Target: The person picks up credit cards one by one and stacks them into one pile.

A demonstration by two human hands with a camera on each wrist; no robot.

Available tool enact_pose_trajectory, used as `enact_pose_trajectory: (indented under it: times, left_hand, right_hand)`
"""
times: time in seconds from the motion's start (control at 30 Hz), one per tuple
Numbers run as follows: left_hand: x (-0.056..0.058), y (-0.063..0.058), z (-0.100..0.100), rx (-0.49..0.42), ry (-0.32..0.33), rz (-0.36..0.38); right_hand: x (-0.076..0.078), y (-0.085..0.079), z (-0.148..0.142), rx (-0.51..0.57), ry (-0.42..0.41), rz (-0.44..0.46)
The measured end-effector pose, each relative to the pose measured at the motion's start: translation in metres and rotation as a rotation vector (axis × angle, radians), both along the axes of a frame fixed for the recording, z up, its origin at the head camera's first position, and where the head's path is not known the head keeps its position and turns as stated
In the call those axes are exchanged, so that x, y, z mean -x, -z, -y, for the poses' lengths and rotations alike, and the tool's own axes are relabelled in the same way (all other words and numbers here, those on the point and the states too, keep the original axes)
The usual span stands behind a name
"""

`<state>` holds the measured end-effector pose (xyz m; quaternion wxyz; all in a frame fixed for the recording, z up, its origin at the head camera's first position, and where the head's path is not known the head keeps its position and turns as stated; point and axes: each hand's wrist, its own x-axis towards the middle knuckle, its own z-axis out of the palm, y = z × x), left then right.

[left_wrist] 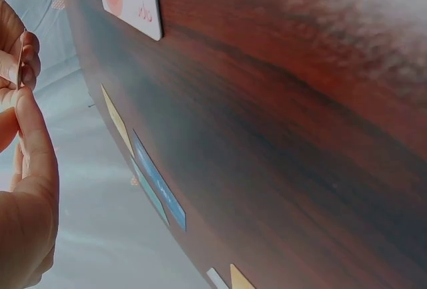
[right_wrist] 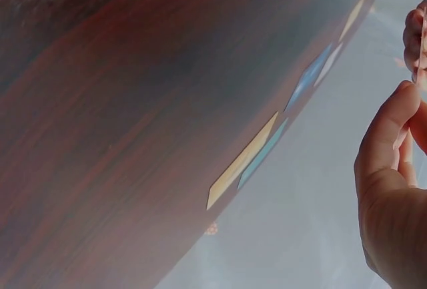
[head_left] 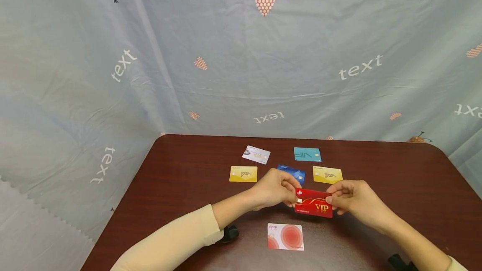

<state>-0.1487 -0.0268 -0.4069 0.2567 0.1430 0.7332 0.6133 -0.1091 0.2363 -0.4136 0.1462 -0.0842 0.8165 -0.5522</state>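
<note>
A red VIP card (head_left: 313,204) is held up above the table between both hands, its printed face toward the head camera. My left hand (head_left: 276,188) pinches its left edge between thumb and fingers. At the opposite edge my right hand (head_left: 357,202) pinches it the same way. Both wrist views show the card nearly edge-on at the fingertips. Just behind it lies a blue card (head_left: 293,173), partly hidden by the left hand. Nearer the front, a white card with red circles (head_left: 285,237) lies flat on the table.
Farther back on the dark wooden table (head_left: 180,179) lie a white card (head_left: 256,154), a teal card (head_left: 307,154), a left yellow card (head_left: 243,174) and a right yellow card (head_left: 327,175). A patterned grey-blue cloth (head_left: 226,32) hangs behind the table's far edge.
</note>
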Motion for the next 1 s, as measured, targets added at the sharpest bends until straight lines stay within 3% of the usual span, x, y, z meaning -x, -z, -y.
enact_pose_trajectory:
  times: [1.0]
  left_hand:
    - [-0.011,-0.002,0.032,0.014,-0.01,0.035]
  right_hand:
    - [-0.004,0.009,0.03,0.084,-0.06,0.024]
